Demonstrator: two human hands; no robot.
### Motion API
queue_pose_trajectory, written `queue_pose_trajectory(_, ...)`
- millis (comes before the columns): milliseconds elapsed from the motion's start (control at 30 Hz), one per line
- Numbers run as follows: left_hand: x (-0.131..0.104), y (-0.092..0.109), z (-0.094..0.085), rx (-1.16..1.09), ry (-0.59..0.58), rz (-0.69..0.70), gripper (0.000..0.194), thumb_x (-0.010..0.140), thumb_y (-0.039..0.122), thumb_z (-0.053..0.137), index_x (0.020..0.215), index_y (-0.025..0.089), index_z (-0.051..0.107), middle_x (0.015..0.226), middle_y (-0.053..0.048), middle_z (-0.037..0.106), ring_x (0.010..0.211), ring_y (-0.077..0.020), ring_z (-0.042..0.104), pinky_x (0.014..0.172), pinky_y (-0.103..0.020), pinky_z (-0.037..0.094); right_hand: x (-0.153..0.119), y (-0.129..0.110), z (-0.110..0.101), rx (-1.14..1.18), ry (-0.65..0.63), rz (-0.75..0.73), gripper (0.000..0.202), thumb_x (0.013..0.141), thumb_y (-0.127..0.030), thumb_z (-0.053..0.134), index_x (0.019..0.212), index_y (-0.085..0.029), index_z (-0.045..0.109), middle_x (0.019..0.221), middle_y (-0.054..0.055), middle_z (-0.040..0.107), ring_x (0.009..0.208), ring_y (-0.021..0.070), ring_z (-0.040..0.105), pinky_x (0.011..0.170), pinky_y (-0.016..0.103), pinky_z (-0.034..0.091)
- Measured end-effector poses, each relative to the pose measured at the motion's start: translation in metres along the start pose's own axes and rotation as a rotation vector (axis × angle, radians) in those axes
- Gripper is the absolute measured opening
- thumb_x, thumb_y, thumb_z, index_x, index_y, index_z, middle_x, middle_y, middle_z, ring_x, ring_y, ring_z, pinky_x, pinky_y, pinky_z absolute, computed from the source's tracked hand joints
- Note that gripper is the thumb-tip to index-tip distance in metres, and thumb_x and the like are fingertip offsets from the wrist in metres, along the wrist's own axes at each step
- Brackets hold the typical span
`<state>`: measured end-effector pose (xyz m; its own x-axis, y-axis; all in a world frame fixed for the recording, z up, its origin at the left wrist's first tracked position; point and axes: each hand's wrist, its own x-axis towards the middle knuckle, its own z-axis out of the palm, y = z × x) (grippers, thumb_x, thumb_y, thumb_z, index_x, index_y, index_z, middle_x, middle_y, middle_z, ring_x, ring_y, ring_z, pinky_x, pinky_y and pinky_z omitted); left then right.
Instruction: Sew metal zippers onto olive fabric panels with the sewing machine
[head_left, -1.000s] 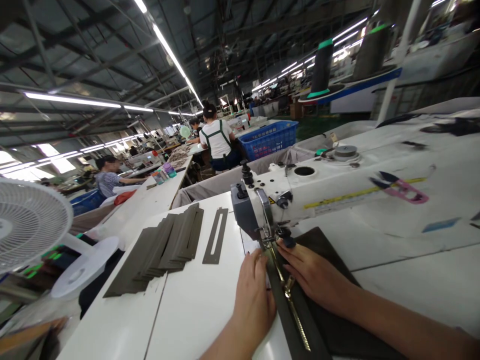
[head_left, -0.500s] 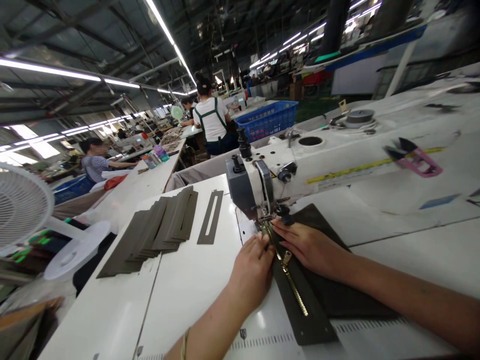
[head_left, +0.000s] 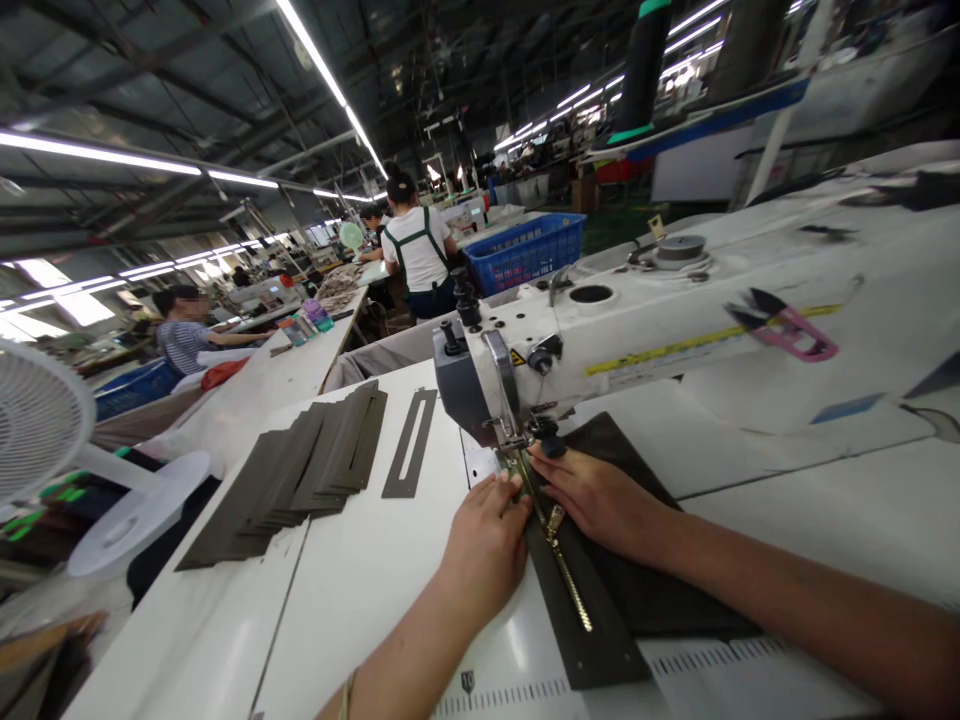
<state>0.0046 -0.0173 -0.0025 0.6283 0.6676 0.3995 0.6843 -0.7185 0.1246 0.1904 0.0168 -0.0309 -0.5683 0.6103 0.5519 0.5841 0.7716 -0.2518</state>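
A dark olive strip [head_left: 611,650] with a brass zipper [head_left: 574,590] in its slot runs under the presser foot of a white sewing machine [head_left: 637,310]. The zipper's brass pull [head_left: 555,520] lies partway along the teeth. My left hand [head_left: 491,535] grips the strip's left edge just in front of the foot, its fingers bent and close together. Flat beside the needle area rests my right hand [head_left: 600,495], fingers stretched out over the strip and a larger dark panel [head_left: 675,590] beneath it. The fingertips partly cover the zipper's far end.
Left of the machine lie a fanned stack of olive strips [head_left: 274,485] and a single slotted strip [head_left: 410,445]. Pink-handled snips [head_left: 802,335] rest against the machine arm. A white fan [head_left: 45,440] stands at left. Beyond are a blue basket [head_left: 525,250] and co-workers at tables.
The view has shifted slightly, so the machine and both hands appear further left. Both hands keep their places on the strip, and the zipper pull stays about as far from the foot.
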Motion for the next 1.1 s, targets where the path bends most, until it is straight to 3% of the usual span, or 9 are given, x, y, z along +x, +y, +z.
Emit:
queue_pose_trajectory(233,0.007,-0.004,-0.001,0.017,-0.009,-0.029,0.033,0.069,0.006,0.046,0.098,0.016,0.058,0.104,-0.012,0.059,0.100,-0.0254,0.055,0.087,-0.044,0.050,0.005,0.009,0.001,0.072,0.073,-0.013,0.032,0.086,-0.012,0.037,0.109,-0.013,0.058,0.107,0.015,0.063,0.104,0.0229,0.058,0.086,0.041,0.050)
queue_pose_trajectory(367,0.004,-0.005,0.004,0.010,0.018,-0.057,0.032,0.068,0.006,0.047,0.097,0.015,0.059,0.100,-0.011,0.059,0.096,-0.0247,0.056,0.086,-0.042,0.050,-0.017,-0.025,-0.027,0.032,0.093,-0.017,0.025,0.087,-0.019,0.041,0.099,-0.016,0.063,0.110,0.012,0.062,0.103,0.0229,0.057,0.088,0.041,0.049)
queue_pose_trajectory(467,0.002,-0.008,0.008,0.010,0.041,-0.068,0.033,0.067,0.006,0.049,0.097,0.015,0.060,0.101,-0.010,0.060,0.097,-0.0246,0.057,0.085,-0.040,0.051,-0.037,-0.059,-0.041,-0.086,0.021,-0.191,0.032,0.083,-0.035,0.050,0.103,-0.014,0.063,0.107,0.013,0.064,0.096,0.0259,0.060,0.081,0.039,0.052)
queue_pose_trajectory(533,0.001,-0.009,0.009,0.021,0.056,-0.071,0.033,0.066,0.006,0.051,0.097,0.015,0.061,0.102,-0.010,0.061,0.097,-0.0245,0.057,0.085,-0.039,0.051,-0.044,-0.073,-0.037,-0.192,0.076,-0.247,0.037,0.085,-0.034,0.045,0.104,-0.009,0.064,0.106,0.015,0.065,0.093,0.0278,0.061,0.076,0.040,0.054)
queue_pose_trajectory(667,-0.003,-0.004,0.007,0.038,0.075,-0.062,0.033,0.067,0.005,0.053,0.097,0.015,0.062,0.103,-0.009,0.063,0.096,-0.0242,0.059,0.084,-0.038,0.052,-0.043,-0.081,-0.012,-0.224,0.301,-0.225,0.042,0.083,-0.006,0.027,0.080,-0.009,0.069,0.087,0.013,0.070,0.081,0.0224,0.065,0.071,0.034,0.054)
queue_pose_trajectory(867,-0.018,0.012,0.007,0.060,0.117,-0.034,0.023,0.077,0.006,0.053,0.096,0.015,0.062,0.101,-0.009,0.066,0.093,-0.0226,0.062,0.085,-0.038,0.053,-0.047,-0.074,-0.003,-0.175,0.313,-0.236,0.040,0.078,0.001,0.031,0.078,-0.013,0.068,0.084,0.010,0.070,0.080,0.0171,0.065,0.076,0.028,0.053)
queue_pose_trajectory(1100,-0.016,0.009,0.008,0.101,0.121,0.022,0.018,0.081,0.007,0.051,0.095,0.014,0.061,0.100,-0.009,0.066,0.093,-0.0213,0.063,0.086,-0.038,0.053,-0.048,-0.074,0.001,-0.116,0.370,-0.158,0.039,0.080,-0.001,0.030,0.081,-0.014,0.067,0.087,0.008,0.070,0.084,0.0160,0.064,0.078,0.027,0.052)
